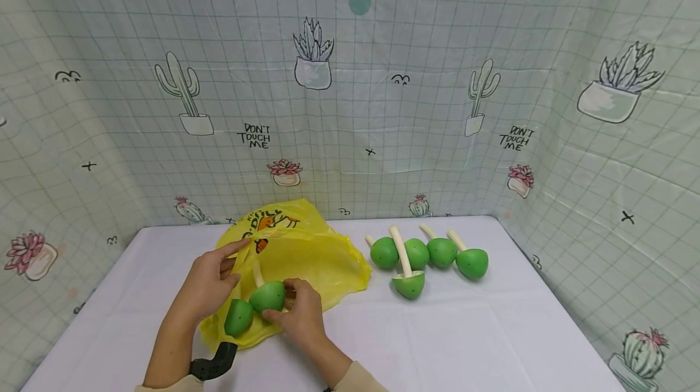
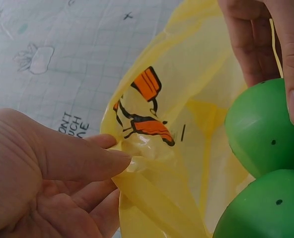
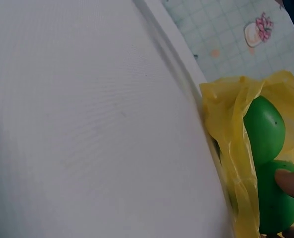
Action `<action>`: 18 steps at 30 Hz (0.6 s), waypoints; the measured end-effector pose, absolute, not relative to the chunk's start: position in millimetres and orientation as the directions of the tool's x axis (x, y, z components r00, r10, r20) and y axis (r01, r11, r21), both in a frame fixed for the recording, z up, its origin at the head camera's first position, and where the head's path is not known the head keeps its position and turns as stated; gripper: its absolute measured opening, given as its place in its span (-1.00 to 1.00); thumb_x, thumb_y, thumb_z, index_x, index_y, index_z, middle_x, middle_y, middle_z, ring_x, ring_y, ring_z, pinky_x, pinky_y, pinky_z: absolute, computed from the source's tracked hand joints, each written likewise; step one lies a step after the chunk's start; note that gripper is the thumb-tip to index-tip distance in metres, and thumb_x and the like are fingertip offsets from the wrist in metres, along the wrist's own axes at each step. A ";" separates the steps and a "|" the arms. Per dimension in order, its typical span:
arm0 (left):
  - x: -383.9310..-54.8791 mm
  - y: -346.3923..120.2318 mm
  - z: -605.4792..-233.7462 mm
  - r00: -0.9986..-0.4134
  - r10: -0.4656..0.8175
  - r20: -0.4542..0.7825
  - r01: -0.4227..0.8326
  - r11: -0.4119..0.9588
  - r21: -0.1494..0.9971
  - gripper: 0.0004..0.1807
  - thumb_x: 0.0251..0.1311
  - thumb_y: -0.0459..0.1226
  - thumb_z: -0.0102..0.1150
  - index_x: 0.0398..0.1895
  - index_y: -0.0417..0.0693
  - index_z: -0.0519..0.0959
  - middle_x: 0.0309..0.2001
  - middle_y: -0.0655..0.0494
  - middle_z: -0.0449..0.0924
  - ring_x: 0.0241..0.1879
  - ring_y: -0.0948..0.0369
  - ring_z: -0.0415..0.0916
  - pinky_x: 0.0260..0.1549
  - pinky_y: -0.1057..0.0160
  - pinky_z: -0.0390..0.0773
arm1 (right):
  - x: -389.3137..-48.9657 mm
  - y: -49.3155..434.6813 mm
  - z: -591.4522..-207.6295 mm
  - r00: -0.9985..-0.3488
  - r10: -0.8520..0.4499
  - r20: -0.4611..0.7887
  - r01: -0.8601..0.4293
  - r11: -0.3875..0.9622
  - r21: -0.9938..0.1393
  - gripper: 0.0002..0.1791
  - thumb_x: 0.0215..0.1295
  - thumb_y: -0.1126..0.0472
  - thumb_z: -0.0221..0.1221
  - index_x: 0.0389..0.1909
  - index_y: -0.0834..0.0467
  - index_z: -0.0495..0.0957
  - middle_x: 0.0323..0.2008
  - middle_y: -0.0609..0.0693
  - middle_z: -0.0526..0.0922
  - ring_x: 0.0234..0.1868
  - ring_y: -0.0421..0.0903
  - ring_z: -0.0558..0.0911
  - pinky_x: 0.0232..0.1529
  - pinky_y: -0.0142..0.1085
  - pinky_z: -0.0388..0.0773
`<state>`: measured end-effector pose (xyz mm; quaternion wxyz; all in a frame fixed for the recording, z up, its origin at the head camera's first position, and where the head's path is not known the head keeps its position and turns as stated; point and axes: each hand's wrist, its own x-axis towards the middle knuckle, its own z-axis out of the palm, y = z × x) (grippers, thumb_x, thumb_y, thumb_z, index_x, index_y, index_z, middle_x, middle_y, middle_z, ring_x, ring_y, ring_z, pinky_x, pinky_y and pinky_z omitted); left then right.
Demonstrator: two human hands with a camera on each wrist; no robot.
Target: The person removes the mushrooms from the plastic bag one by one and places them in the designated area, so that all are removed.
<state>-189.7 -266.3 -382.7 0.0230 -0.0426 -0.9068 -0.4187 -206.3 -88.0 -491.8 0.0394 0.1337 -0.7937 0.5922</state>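
Note:
A yellow plastic bag [image 1: 322, 252] with orange and black print lies spread at the left of the table. My left hand [image 1: 205, 282] pinches its edge between thumb and fingers, as the left wrist view shows closely. My right hand [image 1: 304, 318] grips a green-capped toy mushroom [image 1: 268, 296] by its cap, the pale stem pointing away into the bag. Beside it, touching, a second toy mushroom [image 1: 239, 318] lies in the bag; its stem is hidden. In the right wrist view the bag's side partly covers both green caps [image 3: 266, 131].
Right of the bag, several more toy mushrooms [image 1: 442, 252] sit in a row on the white table [image 1: 465, 337], stems toward the back. One mushroom [image 1: 409, 285] lies in front of them. A patterned cloth backdrop [image 1: 355, 106] encloses the back and sides.

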 end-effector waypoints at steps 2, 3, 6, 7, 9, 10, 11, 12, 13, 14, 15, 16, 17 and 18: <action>-189.8 -266.0 -382.8 -0.995 0.057 0.077 0.095 0.648 0.755 -0.28 0.34 -0.63 0.13 0.58 -0.25 0.30 0.52 -0.42 0.24 0.38 -0.32 0.41 0.23 -0.16 0.55 | -206.2 -88.3 -492.5 -0.963 -0.161 0.218 -0.253 0.244 -0.936 -0.34 -0.02 0.36 0.63 0.12 0.40 0.58 -0.03 0.10 0.67 -0.03 0.01 0.71 -0.05 -0.32 0.75; -189.9 -265.9 -382.7 -0.996 0.056 0.076 0.094 0.649 0.755 -0.28 0.34 -0.63 0.13 0.58 -0.25 0.30 0.52 -0.42 0.24 0.38 -0.32 0.41 0.23 -0.17 0.55 | -206.2 -88.4 -492.9 -0.963 -0.157 0.218 -0.251 0.237 -0.938 -0.35 -0.02 0.36 0.63 0.11 0.39 0.58 -0.04 0.09 0.67 -0.04 0.00 0.71 -0.05 -0.32 0.76; -190.1 -265.9 -382.7 -0.996 0.054 0.074 0.091 0.651 0.754 -0.28 0.34 -0.63 0.14 0.58 -0.25 0.30 0.52 -0.41 0.24 0.38 -0.32 0.41 0.23 -0.17 0.55 | -205.8 -88.8 -494.1 -0.965 -0.146 0.218 -0.247 0.218 -0.944 -0.36 -0.03 0.38 0.62 0.09 0.38 0.59 -0.05 0.08 0.67 -0.05 -0.01 0.71 -0.06 -0.33 0.75; -190.1 -265.8 -382.5 -0.996 0.053 0.074 0.090 0.651 0.753 -0.27 0.34 -0.63 0.14 0.58 -0.24 0.30 0.52 -0.41 0.24 0.38 -0.32 0.41 0.23 -0.17 0.55 | -205.7 -88.9 -494.6 -0.965 -0.143 0.218 -0.245 0.215 -0.946 -0.37 -0.03 0.38 0.62 0.09 0.38 0.59 -0.06 0.07 0.67 -0.05 -0.02 0.71 -0.06 -0.34 0.75; -190.1 -265.8 -382.3 -0.996 0.053 0.075 0.091 0.652 0.753 -0.27 0.35 -0.62 0.14 0.58 -0.24 0.30 0.52 -0.41 0.24 0.38 -0.32 0.41 0.23 -0.17 0.55 | -205.5 -89.0 -495.4 -0.967 -0.138 0.215 -0.240 0.205 -0.949 -0.38 -0.03 0.38 0.62 0.08 0.38 0.59 -0.06 0.07 0.67 -0.04 -0.02 0.71 -0.06 -0.35 0.75; -190.2 -265.9 -382.2 -0.996 0.053 0.075 0.091 0.652 0.753 -0.28 0.35 -0.62 0.14 0.58 -0.24 0.30 0.52 -0.41 0.24 0.38 -0.32 0.41 0.23 -0.17 0.55 | -205.5 -89.0 -495.6 -0.968 -0.137 0.210 -0.235 0.198 -0.952 -0.38 -0.03 0.39 0.62 0.08 0.39 0.59 -0.06 0.07 0.66 -0.04 -0.02 0.70 -0.05 -0.35 0.75; -190.2 -265.8 -382.1 -0.996 0.053 0.075 0.092 0.651 0.753 -0.28 0.35 -0.62 0.14 0.58 -0.24 0.30 0.52 -0.41 0.24 0.38 -0.32 0.41 0.23 -0.17 0.55 | -205.6 -89.0 -495.5 -0.969 -0.136 0.206 -0.230 0.192 -0.954 -0.38 -0.02 0.39 0.61 0.08 0.39 0.59 -0.05 0.07 0.66 -0.03 -0.02 0.70 -0.05 -0.36 0.74; -190.2 -265.7 -382.0 -0.996 0.053 0.075 0.092 0.652 0.753 -0.28 0.35 -0.62 0.14 0.58 -0.24 0.30 0.52 -0.41 0.24 0.38 -0.32 0.40 0.23 -0.17 0.55 | -205.6 -89.0 -495.5 -0.970 -0.135 0.202 -0.226 0.189 -0.956 -0.38 -0.02 0.39 0.61 0.09 0.38 0.59 -0.05 0.07 0.66 -0.03 -0.03 0.70 -0.04 -0.36 0.74; -190.0 -265.5 -381.8 -0.996 0.052 0.074 0.090 0.651 0.754 -0.28 0.35 -0.62 0.14 0.58 -0.24 0.30 0.52 -0.41 0.24 0.38 -0.32 0.40 0.23 -0.16 0.55 | -205.8 -89.0 -495.7 -0.971 -0.135 0.200 -0.223 0.187 -0.957 -0.38 -0.01 0.39 0.61 0.10 0.39 0.59 -0.04 0.07 0.66 -0.02 -0.03 0.70 -0.04 -0.37 0.74; -189.8 -265.4 -381.7 -0.996 0.051 0.074 0.089 0.650 0.754 -0.28 0.35 -0.61 0.15 0.58 -0.24 0.30 0.52 -0.40 0.25 0.38 -0.32 0.41 0.23 -0.16 0.55 | -206.1 -89.0 -496.0 -0.971 -0.134 0.197 -0.220 0.184 -0.958 -0.38 0.00 0.39 0.60 0.10 0.39 0.59 -0.04 0.07 0.65 -0.02 -0.03 0.70 -0.03 -0.37 0.74; -189.7 -265.3 -381.6 -0.996 0.048 0.073 0.087 0.650 0.755 -0.28 0.36 -0.61 0.15 0.58 -0.24 0.30 0.52 -0.40 0.25 0.38 -0.31 0.41 0.24 -0.16 0.54 | -206.3 -89.0 -495.9 -0.970 -0.134 0.202 -0.224 0.184 -0.957 -0.39 0.00 0.39 0.60 0.10 0.39 0.59 -0.04 0.08 0.66 -0.02 -0.02 0.70 -0.03 -0.36 0.74; -189.5 -265.1 -381.6 -0.996 0.045 0.073 0.085 0.649 0.756 -0.28 0.36 -0.61 0.15 0.58 -0.24 0.30 0.52 -0.40 0.25 0.38 -0.31 0.41 0.25 -0.16 0.54 | -206.4 -89.0 -495.7 -0.970 -0.134 0.202 -0.225 0.184 -0.957 -0.39 0.01 0.39 0.60 0.10 0.39 0.59 -0.03 0.08 0.66 -0.02 -0.02 0.70 -0.03 -0.36 0.74; -189.3 -265.0 -381.6 -0.997 0.041 0.073 0.082 0.650 0.756 -0.28 0.36 -0.61 0.15 0.58 -0.24 0.30 0.52 -0.39 0.25 0.39 -0.31 0.41 0.25 -0.16 0.54 | -206.5 -88.9 -495.9 -0.970 -0.134 0.204 -0.227 0.184 -0.956 -0.39 0.01 0.39 0.59 0.10 0.40 0.59 -0.03 0.08 0.66 -0.02 -0.02 0.70 -0.03 -0.36 0.74; -189.1 -264.8 -381.6 -0.997 0.037 0.073 0.079 0.650 0.756 -0.29 0.36 -0.61 0.14 0.58 -0.23 0.31 0.52 -0.39 0.25 0.39 -0.31 0.41 0.26 -0.16 0.53 | -206.6 -88.9 -496.0 -0.969 -0.133 0.206 -0.229 0.186 -0.956 -0.39 0.01 0.39 0.59 0.10 0.40 0.59 -0.03 0.08 0.66 -0.03 -0.03 0.71 -0.03 -0.36 0.74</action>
